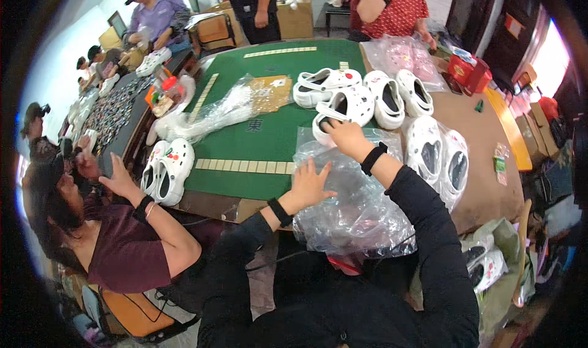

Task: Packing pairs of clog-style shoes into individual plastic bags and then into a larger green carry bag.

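Note:
A white clog (360,103) with small charms is gripped near its heel by my right hand (349,138), the fingers reaching into its opening. My left hand (311,186) is spread with nothing in it, beside the near edge of the green table mat and over the left side of a heap of clear plastic bags (361,216). Just beyond the held clog lies another white clog (315,89). To its right stand two more, a white clog (384,97) and a white clog (416,91). Nearer, a pair of white clogs (424,155) sits in clear plastic.
Cream tiles (245,166) line the green mat (239,186). At left lie decorated white clogs (173,173), near a person with raised hands (122,179). Crumpled plastic (226,106) and brown cardboard (272,94) lie mid-table. A red box (470,72) is far right; other people surround the tables.

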A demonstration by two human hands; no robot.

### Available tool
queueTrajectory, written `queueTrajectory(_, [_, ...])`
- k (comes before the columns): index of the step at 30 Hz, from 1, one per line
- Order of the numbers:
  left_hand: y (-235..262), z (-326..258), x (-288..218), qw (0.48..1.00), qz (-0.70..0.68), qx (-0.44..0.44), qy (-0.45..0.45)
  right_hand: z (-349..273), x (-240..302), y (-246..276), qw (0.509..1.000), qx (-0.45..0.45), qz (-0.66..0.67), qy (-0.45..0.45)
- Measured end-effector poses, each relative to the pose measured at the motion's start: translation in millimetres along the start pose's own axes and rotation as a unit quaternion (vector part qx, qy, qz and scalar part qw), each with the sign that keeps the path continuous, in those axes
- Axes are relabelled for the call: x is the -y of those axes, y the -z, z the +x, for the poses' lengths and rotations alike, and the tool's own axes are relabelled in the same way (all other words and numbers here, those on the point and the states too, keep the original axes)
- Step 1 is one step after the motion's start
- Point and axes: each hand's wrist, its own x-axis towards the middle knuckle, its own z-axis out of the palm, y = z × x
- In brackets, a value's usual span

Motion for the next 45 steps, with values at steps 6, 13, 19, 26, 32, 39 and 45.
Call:
queueTrajectory(6, [18.5,11.8,11.0,0.994,0.091,0.018,-0.061,5.6,-40.4,-20.3,0.992,0.007,-0.128,0.02])
queueTrajectory(13, [36.4,30.1,9.2,0.987,0.076,0.128,-0.058,13.9,-69.9,40.4,0.983,-0.109,0.103,-0.105])
queueTrajectory(19, [17.1,53.4,36.2,0.999,-0.006,-0.031,0.0,19.0,-47.8,79.5,0.995,-0.031,0.021,0.094])
queueTrajectory(26, [20.9,54.1,59.0,0.996,-0.02,0.075,0.036,-13.7,-18.7,30.1,0.989,0.039,-0.076,0.117])
queueTrajectory(32, [17.3,22.5,44.4,0.998,0.016,0.052,-0.034,-17.6,-30.3,-1.9,0.993,-0.011,-0.104,0.063])
queueTrajectory(39, [4.7,15.5,42.7,0.998,0.049,0.02,-0.027,4.9,-13.3,-11.6,0.996,0.009,-0.091,0.01])
queueTrajectory(45, [9.1,12.6,40.7,0.995,0.021,0.097,-0.031,-36.6,-25.3,39.9,0.964,0.224,0.141,-0.01])
